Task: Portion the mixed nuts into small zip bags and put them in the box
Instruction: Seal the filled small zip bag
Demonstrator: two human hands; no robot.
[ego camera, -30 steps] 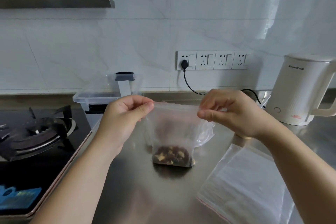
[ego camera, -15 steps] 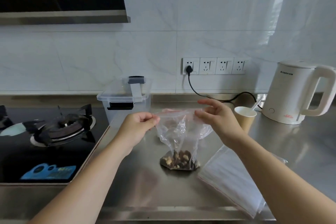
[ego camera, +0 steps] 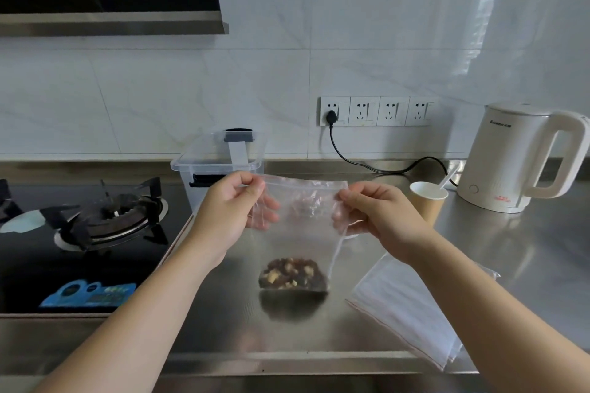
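- A small zip bag (ego camera: 300, 233) is held up above the steel counter (ego camera: 510, 265), in front of the clear plastic box (ego camera: 220, 163) that stands against the wall.
- The left hand (ego camera: 223, 217) pinches the bag's top left corner between thumb and curled fingers; the right hand (ego camera: 376, 217) pinches the top right corner in the same way, so the top edge is stretched flat between them.
- A portion of mixed nuts (ego camera: 292, 273) is gathered at the bottom of the bag (dark and pale pieces, lumpy and irregular), with a few bits clinging higher up.
- Progress is judged as partway: this bag is filled, and its seal appears to be the step in hand; whether the strip is fully pressed closed cannot be told.
- What is left, as far as can be seen: the bag is yet to be placed in the box, whose lid is still on, and its contents cannot be made out.
- A stack of empty bags (ego camera: 405, 309) lies flat on the counter, to the right of the held bag (thin, glossy film with a red line along the edge), which suggests more portions to come.
- The held bag is soft, crinkled and see-through; the counter is smooth and reflective; the box is rigid with a dark latch.
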